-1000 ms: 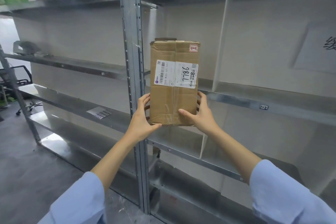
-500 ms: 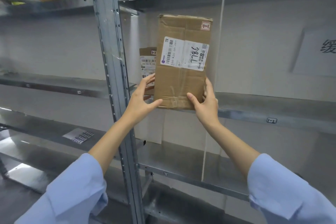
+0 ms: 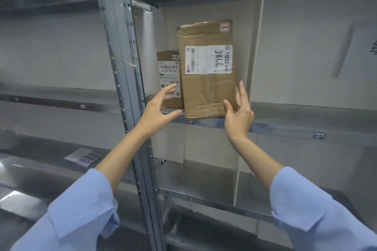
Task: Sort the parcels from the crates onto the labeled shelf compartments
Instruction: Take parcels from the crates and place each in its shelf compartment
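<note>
While the parcel point(image 3: 206, 91) stands on end on the shelf point(image 3: 289, 126), its long axis runs vertical and its label faces outward, the writing turned sideways. A smaller box point(image 3: 168, 67) stands just beside it on its left. The right hand point(image 3: 238, 117) touches the parcel's lower right corner, thumb on the front and fingers straight. The left hand point(image 3: 159, 111) hovers spread and loose, off the parcel.

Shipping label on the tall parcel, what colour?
White label, black barcode and handwriting, on the brown tall parcel. Clearest in the head view.
</note>
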`<state>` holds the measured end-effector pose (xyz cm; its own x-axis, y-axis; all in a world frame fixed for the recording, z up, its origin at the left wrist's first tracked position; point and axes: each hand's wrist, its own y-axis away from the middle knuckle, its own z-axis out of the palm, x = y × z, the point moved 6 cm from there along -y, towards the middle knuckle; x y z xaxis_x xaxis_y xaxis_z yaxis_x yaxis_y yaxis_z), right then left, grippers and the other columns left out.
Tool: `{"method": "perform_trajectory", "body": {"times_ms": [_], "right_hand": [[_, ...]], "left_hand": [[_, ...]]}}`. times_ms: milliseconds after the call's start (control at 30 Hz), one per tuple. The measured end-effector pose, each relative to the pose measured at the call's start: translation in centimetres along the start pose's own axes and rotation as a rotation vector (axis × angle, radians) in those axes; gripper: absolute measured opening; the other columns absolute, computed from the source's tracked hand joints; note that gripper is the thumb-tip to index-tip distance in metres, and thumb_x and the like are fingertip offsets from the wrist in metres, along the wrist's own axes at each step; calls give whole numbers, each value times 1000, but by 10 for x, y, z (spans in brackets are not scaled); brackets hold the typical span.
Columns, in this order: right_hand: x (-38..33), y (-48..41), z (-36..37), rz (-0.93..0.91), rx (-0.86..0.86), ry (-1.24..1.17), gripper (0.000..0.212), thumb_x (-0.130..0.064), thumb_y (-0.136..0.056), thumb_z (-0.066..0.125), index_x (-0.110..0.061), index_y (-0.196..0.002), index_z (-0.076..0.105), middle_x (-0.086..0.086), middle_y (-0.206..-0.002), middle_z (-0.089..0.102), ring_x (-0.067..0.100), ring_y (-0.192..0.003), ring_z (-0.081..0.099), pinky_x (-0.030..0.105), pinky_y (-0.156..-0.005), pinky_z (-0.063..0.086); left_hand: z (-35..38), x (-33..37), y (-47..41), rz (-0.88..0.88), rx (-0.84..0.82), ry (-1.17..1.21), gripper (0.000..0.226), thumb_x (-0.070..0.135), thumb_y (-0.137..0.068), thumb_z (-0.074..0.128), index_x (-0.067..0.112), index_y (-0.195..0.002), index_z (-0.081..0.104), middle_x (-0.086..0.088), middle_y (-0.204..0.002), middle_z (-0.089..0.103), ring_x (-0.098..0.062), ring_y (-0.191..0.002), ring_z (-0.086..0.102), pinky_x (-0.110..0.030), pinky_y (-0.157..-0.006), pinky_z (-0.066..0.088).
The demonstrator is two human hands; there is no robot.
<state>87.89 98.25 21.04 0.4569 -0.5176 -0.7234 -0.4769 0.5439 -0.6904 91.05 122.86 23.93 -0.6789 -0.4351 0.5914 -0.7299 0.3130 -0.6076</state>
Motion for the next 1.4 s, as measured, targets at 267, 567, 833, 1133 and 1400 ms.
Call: {"method": "perform_trajectory", "body": {"times_ms": [267, 567, 833, 1133, 1400], "right_hand": [[15, -5, 10, 111, 121, 70, 75, -14, -92, 68, -33, -154, 30, -5, -142, 55, 13, -126, 57, 14, -95, 34], [24, 7, 28, 94, 91, 146, 64, -16, -95, 65, -23, -152, 36, 4, -144, 54, 24, -124, 57, 19, -101, 35], [30, -6, 44, 190, 53, 295, 62, -11, -96, 61, -18, -152, 35, 9, -145, 51, 26, -131, 49, 33, -104, 37], [32, -15, 50, 228, 21, 463, 76, -10, -90, 69, -21, -153, 30, 8, -142, 53, 28, -126, 53, 39, -97, 43], [23, -11, 42, 148, -29, 436, 77, -17, -90, 71, -18, -154, 28, 10, -143, 50, 28, -127, 51, 38, -101, 41]], "left_hand": [[-29, -41, 15, -9, 44, -125, 67, 39, -88, 68, 44, -145, 33, 15, -147, 44, -8, -132, 43, -41, -109, 37], [-39, -66, 20, 30, 78, -531, 66, 53, -93, 55, 32, -151, 32, 8, -156, 33, -17, -140, 32, -48, -112, 26], [-25, -79, 11, 40, 8, -692, 73, 65, -89, 33, 35, -154, 21, 7, -161, 23, -21, -142, 27, -44, -114, 22], [-16, -89, 8, 58, -28, -665, 72, 64, -90, 34, 36, -154, 21, 8, -161, 21, -20, -142, 25, -42, -114, 20], [-11, -91, 14, 95, -54, -657, 69, 60, -94, 42, 34, -155, 20, 7, -161, 22, -20, -142, 26, -42, -114, 21]]}}
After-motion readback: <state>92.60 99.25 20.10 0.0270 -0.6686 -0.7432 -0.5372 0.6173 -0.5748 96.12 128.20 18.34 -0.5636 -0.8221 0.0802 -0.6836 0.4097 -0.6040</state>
